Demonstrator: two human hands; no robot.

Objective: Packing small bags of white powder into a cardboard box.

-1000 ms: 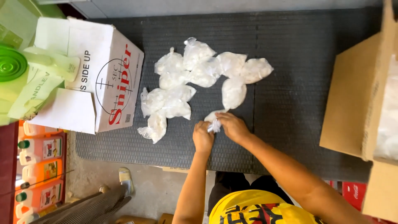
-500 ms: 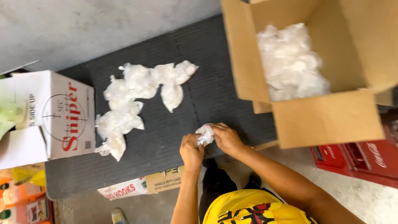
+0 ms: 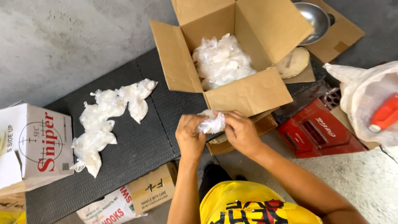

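1. Two hands are on one item: my left hand [image 3: 190,133] and my right hand [image 3: 240,132] both hold a small white plastic packet [image 3: 212,123] between them, just off the near edge of the dark ribbed mat [image 3: 137,145] and directly below the front wall of the open cardboard box [image 3: 244,93].
2. Finger state: the left fingers are curled in and pinching the packet's left end; the right fingers are pressed together over its right end. I cannot tell whether its neck is twisted or knotted, since my fingers cover it.
3. Judgement on method: the film looks thin and slack, so the grip should stay on the gathered neck, not the filled body, which might burst or spill if squeezed. Keeping both hands close together should stop the neck from slipping loose.
4. Further out, on the left half of the mat, lies a loose run of similar white packets [image 3: 108,120], some touching, reaching toward the mat's far edge. They lie well apart from my hands.
5. The open cardboard box stands at the right end of the mat, flaps up, with a heap of like packets [image 3: 220,62] inside.
6. Beyond the box, at the far right, a metal bowl [image 3: 315,17] rests on flattened cardboard. A white printed carton [image 3: 35,143] sits at the mat's left end, and a red crate [image 3: 319,132] stands on the floor to my right.
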